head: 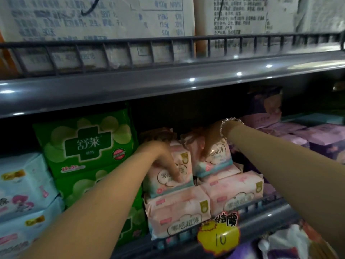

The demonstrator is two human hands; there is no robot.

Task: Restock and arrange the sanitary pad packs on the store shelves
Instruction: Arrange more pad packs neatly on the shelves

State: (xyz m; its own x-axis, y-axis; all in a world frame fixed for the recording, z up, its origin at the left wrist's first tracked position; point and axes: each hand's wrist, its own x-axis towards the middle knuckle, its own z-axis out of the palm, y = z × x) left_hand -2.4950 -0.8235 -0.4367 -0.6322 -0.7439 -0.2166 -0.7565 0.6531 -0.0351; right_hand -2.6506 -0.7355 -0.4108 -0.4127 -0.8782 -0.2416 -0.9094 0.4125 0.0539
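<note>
On the lower shelf (pixel 261 224), the left hand (pixel 164 159) has its grip curled on the front of an upright pink pad pack (pixel 168 176). The right hand (pixel 212 135), wearing a bead bracelet (pixel 226 124), grasps the top of the neighbouring upright pink pack (pixel 214 159). Both packs stand on flat pink packs (pixel 179 212), beside green packs (pixel 87 143).

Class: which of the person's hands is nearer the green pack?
Left. The left hand rests on a pink pack just beside the green pack; the right hand is farther right.

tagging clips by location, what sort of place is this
Most likely a shop aisle. Grey shelves with wire front rails hold rows of packaged goods: green packs and pink packs. A yellow price tag reading 10 hangs on the rail.
</note>
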